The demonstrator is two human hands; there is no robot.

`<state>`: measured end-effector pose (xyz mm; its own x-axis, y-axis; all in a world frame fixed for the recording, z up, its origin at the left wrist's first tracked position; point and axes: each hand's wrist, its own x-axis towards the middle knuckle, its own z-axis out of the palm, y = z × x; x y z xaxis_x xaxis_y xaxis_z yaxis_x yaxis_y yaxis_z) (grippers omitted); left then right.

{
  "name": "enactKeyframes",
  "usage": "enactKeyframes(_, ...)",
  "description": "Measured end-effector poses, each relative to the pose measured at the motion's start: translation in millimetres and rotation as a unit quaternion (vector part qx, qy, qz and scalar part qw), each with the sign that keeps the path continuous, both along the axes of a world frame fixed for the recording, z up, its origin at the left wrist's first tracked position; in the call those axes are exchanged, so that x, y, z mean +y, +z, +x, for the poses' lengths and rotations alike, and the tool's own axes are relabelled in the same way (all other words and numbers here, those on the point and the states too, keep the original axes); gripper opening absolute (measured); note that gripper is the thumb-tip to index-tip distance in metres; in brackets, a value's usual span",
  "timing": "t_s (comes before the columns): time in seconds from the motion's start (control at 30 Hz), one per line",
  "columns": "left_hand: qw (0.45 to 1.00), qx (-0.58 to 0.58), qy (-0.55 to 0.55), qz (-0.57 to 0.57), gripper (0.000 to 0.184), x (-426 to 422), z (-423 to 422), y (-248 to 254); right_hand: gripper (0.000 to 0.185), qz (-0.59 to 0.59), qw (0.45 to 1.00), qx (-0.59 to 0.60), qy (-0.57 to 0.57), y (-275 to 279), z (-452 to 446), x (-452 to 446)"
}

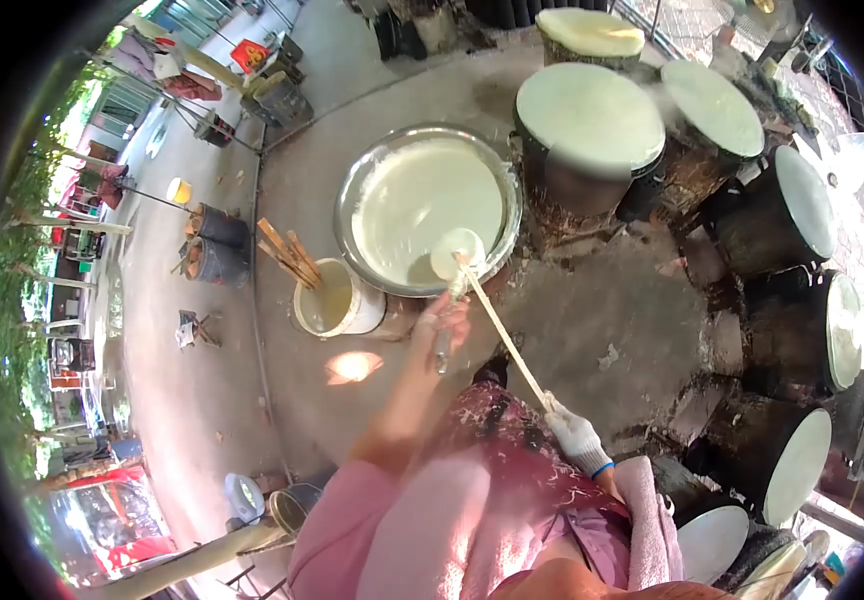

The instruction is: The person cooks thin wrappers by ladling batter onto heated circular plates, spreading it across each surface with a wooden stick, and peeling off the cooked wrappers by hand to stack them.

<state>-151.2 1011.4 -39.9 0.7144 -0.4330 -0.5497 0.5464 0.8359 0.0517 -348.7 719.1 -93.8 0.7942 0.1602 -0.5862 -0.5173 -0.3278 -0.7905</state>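
Note:
A long-handled ladle (pixel 457 253) has its round pale bowl over the near side of a wide metal basin (pixel 346 225), which holds thick cream-coloured batter (pixel 427 200). My right hand (pixel 574 437), in a white glove, grips the far end of its thin wooden handle (pixel 507 343). Bare and closed, my left hand (pixel 446 318) is just outside the basin's near rim, around a batter-coated tool (pixel 459 287) whose grey handle end sticks out below. The tool's kind is hard to make out, and it overlaps the ladle's handle.
Beside the basin stands a white bucket (pixel 364 303) with wooden sticks (pixel 290 253) leaning in it. Dark drum stoves (pixel 777 330) with round pale-covered tops (pixel 592 115) curve along the right. Dark buckets (pixel 220 262) stand on the floor to the left.

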Motion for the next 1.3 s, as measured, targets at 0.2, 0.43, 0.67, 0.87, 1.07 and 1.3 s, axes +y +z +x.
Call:
enactKeyframes(0.2,0.972,-0.23,0.027,-0.03,0.035,45,10,161,0.054,0.081,0.963,-0.252,-0.055,66,9,-39)
enactKeyframes(0.43,0.973,-0.181,0.084,0.119,0.029,63,130,183,0.057,0.172,0.93,-0.157,-0.284,7,47,-102)
enactKeyframes(0.67,0.752,-0.256,-0.027,0.607,0.03,-31,143,190,0.047,0.207,0.864,-0.058,-0.456,58,81,-148)
enactKeyframes(0.87,0.851,-0.267,-0.246,0.378,0.033,-115,156,185,0.041,0.252,0.806,-0.084,-0.528,28,79,-197)
enactKeyframes(1.07,0.887,-0.081,-0.416,0.186,0.029,-294,185,109,0.057,0.034,0.793,-0.143,-0.592,-13,68,-281)
enactKeyframes(1.3,0.817,-0.102,-0.567,-0.019,0.034,-582,237,89,0.048,0.259,0.655,-0.206,-0.68,-87,22,-452)
